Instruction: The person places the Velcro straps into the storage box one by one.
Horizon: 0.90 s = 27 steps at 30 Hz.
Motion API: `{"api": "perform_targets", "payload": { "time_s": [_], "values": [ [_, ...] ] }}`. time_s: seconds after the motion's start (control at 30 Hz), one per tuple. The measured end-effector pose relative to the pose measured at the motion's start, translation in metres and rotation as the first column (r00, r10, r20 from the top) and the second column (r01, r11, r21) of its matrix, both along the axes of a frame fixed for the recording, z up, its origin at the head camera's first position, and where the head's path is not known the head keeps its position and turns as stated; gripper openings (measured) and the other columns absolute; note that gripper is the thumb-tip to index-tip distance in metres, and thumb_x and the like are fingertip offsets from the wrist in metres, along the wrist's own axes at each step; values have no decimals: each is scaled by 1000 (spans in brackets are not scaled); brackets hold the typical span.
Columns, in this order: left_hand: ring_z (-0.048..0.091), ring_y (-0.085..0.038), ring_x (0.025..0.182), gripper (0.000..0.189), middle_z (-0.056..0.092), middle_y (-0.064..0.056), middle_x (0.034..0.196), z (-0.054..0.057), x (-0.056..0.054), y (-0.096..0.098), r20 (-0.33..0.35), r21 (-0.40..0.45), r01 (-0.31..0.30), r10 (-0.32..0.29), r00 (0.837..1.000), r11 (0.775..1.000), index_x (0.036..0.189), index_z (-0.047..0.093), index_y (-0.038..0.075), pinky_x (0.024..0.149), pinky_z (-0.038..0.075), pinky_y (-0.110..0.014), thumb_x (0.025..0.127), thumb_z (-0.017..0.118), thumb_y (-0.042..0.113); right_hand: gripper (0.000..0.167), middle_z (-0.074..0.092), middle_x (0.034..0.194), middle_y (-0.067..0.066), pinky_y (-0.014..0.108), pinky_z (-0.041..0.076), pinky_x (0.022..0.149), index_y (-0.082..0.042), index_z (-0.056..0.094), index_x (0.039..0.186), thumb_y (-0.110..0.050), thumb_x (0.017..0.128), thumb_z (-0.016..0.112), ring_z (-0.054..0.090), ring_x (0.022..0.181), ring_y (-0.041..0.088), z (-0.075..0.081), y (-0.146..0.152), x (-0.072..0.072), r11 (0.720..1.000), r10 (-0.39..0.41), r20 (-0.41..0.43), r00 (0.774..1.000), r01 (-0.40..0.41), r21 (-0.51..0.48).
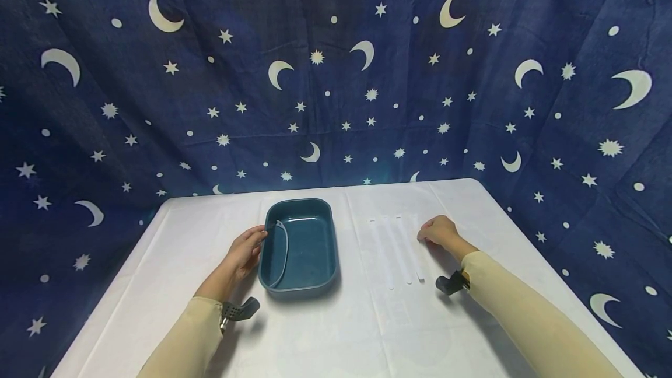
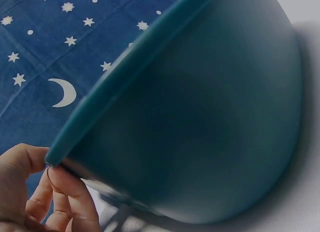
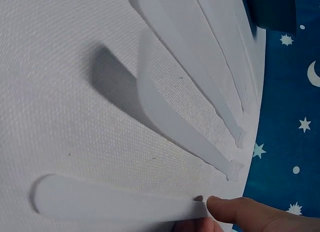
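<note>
My left hand (image 1: 245, 254) grips the left rim of a teal plastic tub (image 1: 312, 252). In the left wrist view the thumb lies at the rim's edge and the fingers (image 2: 75, 192) are beneath it. One pale strip (image 1: 286, 249) with a slotted end curves along the tub's inner left wall. My right hand (image 1: 440, 231) pinches the far end of a flat, white, flexible strip (image 3: 120, 199) between thumb and fingers. The strip's rounded end points back toward me. Beside it, another white strip (image 3: 180, 134) has its near end curling up off the cloth.
More white strips (image 1: 385, 249) lie side by side between the tub and my right hand. They rest on a white cloth-covered table (image 1: 325, 337). A dark blue curtain (image 1: 336, 121) with moons and stars hangs behind the table and along its sides.
</note>
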<state>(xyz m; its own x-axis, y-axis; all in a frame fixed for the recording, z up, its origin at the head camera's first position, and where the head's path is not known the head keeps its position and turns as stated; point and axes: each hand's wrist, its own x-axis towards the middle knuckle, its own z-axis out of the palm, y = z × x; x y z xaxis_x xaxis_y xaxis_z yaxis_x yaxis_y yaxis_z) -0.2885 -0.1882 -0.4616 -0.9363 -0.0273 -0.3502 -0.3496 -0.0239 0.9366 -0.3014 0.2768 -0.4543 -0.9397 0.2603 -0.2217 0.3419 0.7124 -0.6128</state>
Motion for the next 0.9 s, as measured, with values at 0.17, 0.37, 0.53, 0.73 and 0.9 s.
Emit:
{"api": "perform_targets", "payload": {
  "time_s": [0.17, 0.37, 0.53, 0.73, 0.9],
  "values": [
    [63, -7, 95, 50, 47, -16, 144, 0, 0, 0, -5, 8, 3, -3, 1000, 1000, 146, 43, 10, 76, 56, -20, 98, 52, 26, 30, 65, 79, 10, 26, 44, 59, 5, 67, 98, -13, 75, 75, 56, 72, 20, -1, -2, 0, 1000, -16, 21, 1000, 16, 4],
    [62, -6, 95, 50, 44, -17, 147, -1, -1, -1, -7, 5, 6, -6, 1000, 1000, 146, 42, 11, 76, 56, -20, 99, 51, 26, 29, 62, 80, 10, 26, 44, 57, 5, 66, 98, -12, 77, 74, 56, 71, 20, -2, -3, 1, 1000, -11, 23, 1000, 11, -5],
    [63, -6, 93, 51, 45, -18, 145, -1, 0, -1, -8, 12, 9, -9, 1000, 1000, 146, 41, 11, 74, 56, -19, 99, 51, 26, 29, 60, 79, 10, 24, 45, 55, 6, 64, 98, -9, 75, 72, 56, 69, 19, -1, -4, 0, 1000, -7, 19, 1000, 8, -27],
    [61, -8, 100, 52, 44, -16, 147, 0, -1, -1, -5, 6, 19, -19, 1000, 1000, 147, 40, 11, 78, 55, -19, 99, 51, 27, 29, 61, 80, 11, 24, 47, 57, 7, 64, 101, -6, 76, 71, 56, 69, 19, -1, -3, 0, 999, 9, 13, 1000, -8, -31],
    [61, -9, 103, 52, 42, -17, 150, 0, -1, -2, -5, 10, 20, -20, 1000, 1000, 148, 39, 11, 81, 55, -20, 99, 49, 26, 29, 62, 81, 12, 24, 47, 56, 7, 65, 101, -6, 76, 71, 56, 69, 19, 1, -5, 1, 999, -7, 28, 1000, 8, -42]
  ]
}}
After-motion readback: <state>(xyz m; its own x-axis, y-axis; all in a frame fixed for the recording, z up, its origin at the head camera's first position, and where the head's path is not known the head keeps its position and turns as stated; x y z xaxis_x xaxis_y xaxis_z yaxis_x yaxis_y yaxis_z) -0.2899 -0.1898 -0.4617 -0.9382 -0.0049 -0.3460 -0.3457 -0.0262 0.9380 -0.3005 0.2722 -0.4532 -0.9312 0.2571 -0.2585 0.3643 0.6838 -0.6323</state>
